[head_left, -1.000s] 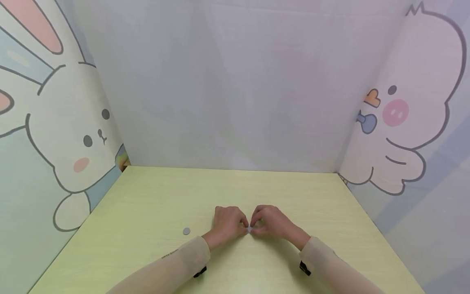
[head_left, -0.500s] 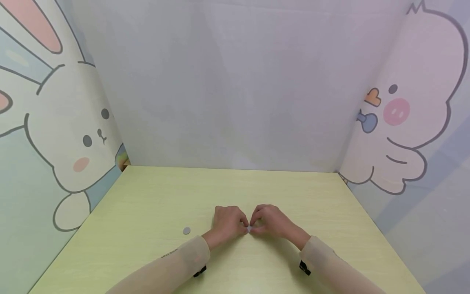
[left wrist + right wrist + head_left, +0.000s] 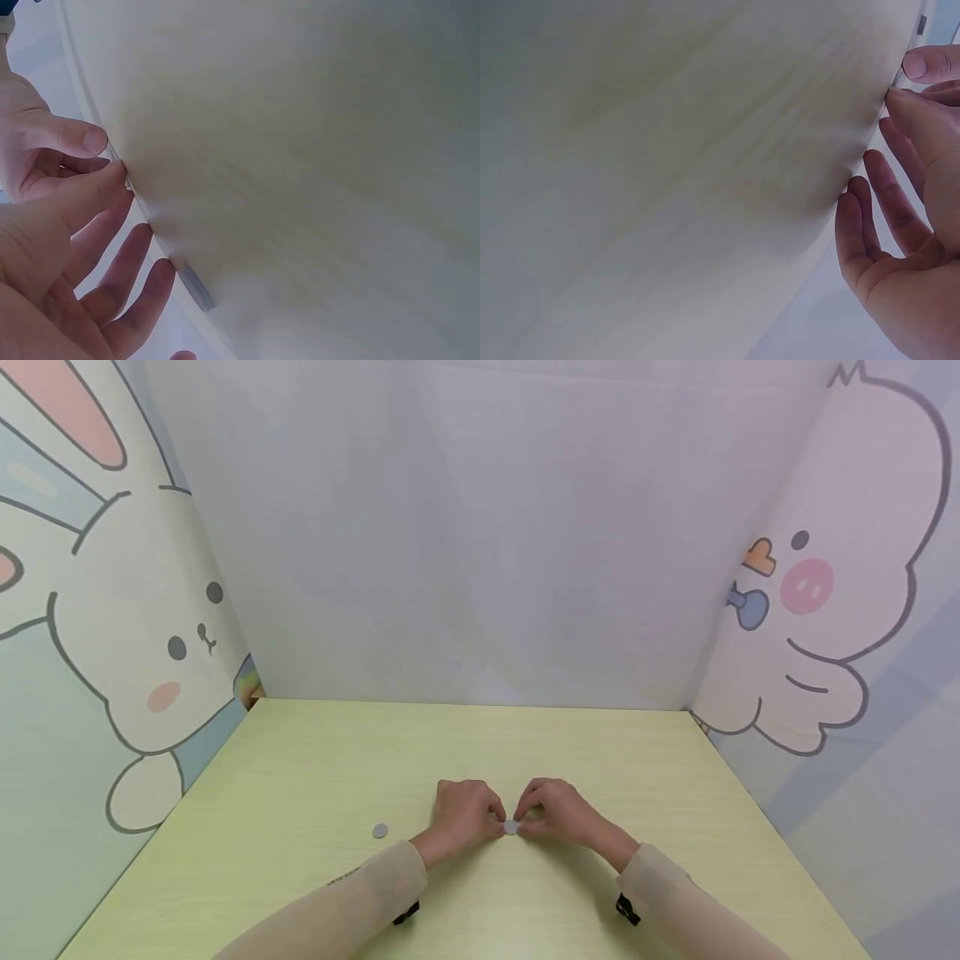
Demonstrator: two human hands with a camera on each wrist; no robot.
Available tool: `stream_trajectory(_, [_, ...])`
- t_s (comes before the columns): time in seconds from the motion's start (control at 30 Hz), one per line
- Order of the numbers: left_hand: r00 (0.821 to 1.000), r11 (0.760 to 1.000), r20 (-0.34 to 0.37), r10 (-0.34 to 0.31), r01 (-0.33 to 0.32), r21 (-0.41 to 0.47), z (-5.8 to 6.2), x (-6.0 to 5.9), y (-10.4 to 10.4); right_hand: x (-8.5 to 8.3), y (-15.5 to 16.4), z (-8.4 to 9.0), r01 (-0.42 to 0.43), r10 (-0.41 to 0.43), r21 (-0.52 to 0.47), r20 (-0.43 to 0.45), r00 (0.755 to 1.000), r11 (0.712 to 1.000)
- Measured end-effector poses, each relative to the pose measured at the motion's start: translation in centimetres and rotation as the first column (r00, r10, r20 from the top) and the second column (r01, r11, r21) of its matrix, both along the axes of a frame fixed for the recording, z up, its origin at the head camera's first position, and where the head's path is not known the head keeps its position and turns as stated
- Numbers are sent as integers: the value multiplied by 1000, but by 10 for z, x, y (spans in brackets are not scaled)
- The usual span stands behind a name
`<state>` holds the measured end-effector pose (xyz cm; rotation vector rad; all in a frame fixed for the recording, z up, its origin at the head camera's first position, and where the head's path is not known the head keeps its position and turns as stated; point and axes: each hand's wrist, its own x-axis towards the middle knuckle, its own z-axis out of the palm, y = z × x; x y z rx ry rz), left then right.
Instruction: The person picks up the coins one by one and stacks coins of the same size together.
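Note:
A small grey disc (image 3: 511,827) lies at the middle of the pale yellow-green table (image 3: 480,743). My left hand (image 3: 495,823) and right hand (image 3: 526,821) meet over it, fingers curled, and their fingertips pinch its two edges. In the left wrist view my left hand (image 3: 112,180) reaches the thin disc edge (image 3: 117,159) against the table, with the other hand's thumb (image 3: 81,137) just above. The right wrist view shows my right hand (image 3: 891,96) pinching at the same spot. A second grey disc (image 3: 380,831) lies apart, to the left of my left hand.
Cartoon-printed panels wall the table in: a rabbit panel (image 3: 112,652) on the left, a plain panel (image 3: 480,568) at the back, a chick panel (image 3: 832,610) on the right. Both sleeves (image 3: 352,902) lie over the table's near edge.
My fingertips have drawn slightly apart, and the grey disc between them now shows more plainly. The hands and the second disc stay where they were.

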<state>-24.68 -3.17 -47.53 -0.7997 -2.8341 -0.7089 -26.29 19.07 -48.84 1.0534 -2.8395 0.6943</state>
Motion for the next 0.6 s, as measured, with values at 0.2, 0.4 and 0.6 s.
stream_trajectory(0.2, [1000,1000,-6,-8,8,0,-2,-2,-2,2,-2,0,16,-16,-21,16,1000,1000])
stream_trajectory(0.4, [1000,1000,-10,-8,8,-3,-3,-1,-3,3,-3,1,29,-29,-26,19,999,999])
stream_trajectory(0.6, [1000,1000,-6,-2,2,-11,-2,-1,-3,4,-5,2,28,-28,-41,14,1000,999])
